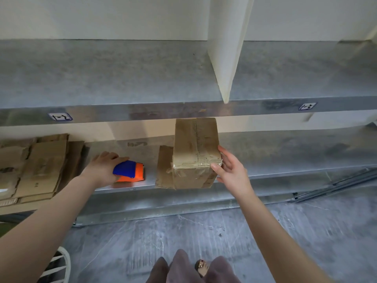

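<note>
A taped brown cardboard box [195, 148] sits on the lower metal shelf [285, 152], its front end at the shelf's edge. My right hand [230, 168] holds its right front corner, thumb on the top edge and fingers along the side. To the left, a blue and orange tape dispenser [130, 171] lies on the same shelf. My left hand [104, 167] grips it from the left, fingers curled over the blue part. A flat piece of cardboard [164, 166] lies under the box on its left.
A stack of flattened cardboard boxes [34, 166] fills the shelf's left end. The upper metal shelf [122, 78] carries a white upright divider [226, 48]. Metal rails [336, 184] lie on the grey floor at right. A white basket [59, 266] shows at bottom left.
</note>
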`<state>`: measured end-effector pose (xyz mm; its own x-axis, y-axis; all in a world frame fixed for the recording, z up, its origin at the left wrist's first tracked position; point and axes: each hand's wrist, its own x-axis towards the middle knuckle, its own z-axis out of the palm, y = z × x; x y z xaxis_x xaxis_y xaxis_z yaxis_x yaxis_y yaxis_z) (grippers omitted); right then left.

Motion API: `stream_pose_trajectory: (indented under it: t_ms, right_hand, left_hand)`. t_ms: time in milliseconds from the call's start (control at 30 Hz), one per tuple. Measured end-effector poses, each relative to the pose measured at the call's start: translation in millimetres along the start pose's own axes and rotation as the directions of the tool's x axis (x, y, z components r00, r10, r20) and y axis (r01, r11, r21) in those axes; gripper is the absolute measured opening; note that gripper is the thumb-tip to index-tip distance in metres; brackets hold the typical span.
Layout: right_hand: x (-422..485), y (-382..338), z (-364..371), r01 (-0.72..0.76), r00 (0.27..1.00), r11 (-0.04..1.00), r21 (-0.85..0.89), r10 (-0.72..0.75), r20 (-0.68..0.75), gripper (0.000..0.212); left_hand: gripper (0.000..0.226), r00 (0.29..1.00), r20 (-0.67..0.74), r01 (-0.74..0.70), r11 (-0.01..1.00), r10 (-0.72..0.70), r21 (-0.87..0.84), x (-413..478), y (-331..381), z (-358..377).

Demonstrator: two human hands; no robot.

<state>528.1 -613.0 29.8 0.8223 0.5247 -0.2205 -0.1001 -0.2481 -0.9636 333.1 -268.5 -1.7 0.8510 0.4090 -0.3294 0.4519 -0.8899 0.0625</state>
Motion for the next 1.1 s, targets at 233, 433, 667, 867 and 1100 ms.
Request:
stream_pose_trajectory:
  t_ms: [233,433,667,867,1100]
  right_hand:
    - [-4.1,-2.0,-2.9,0.052,0.998,0.995,-0.085,-0.049,0.035,0.059]
    - [-12.4,-3.7,-4.4,0.109,0.994,0.981,-0.157,-0.112,-0.012,0.063]
    - [-24.3,10.6,-2.9,0.093,0.996,0.987,-0.133,-0.093,0.002,0.064]
    - [-20.1,5.6,-4.5,0.053,0.998,0.995,-0.084,-0.052,0.021,0.058]
    - [-13.8,10.7,8.7,0.138,0.982,0.943,-0.302,-0.171,-0.085,0.052]
  left_hand:
    - [0.081,0.961,-0.228,-0.205,0.954,0.154,-0.220,-23.8,79.8,-21.5]
    - [0.067,0.938,-0.345,-0.179,0.796,-0.040,-0.579,-57.3,185.2,-22.7]
    - [0.083,0.962,-0.204,-0.081,0.522,-0.181,-0.849,-62.8,217.8,-10.3]
    - [0.070,0.962,-0.196,-0.137,0.288,-0.191,-0.948,-63.1,216.0,-0.9]
    - [0.048,0.838,-0.312,-0.078,0.468,-0.447,-0.881,-43.5,220.4,4.4]
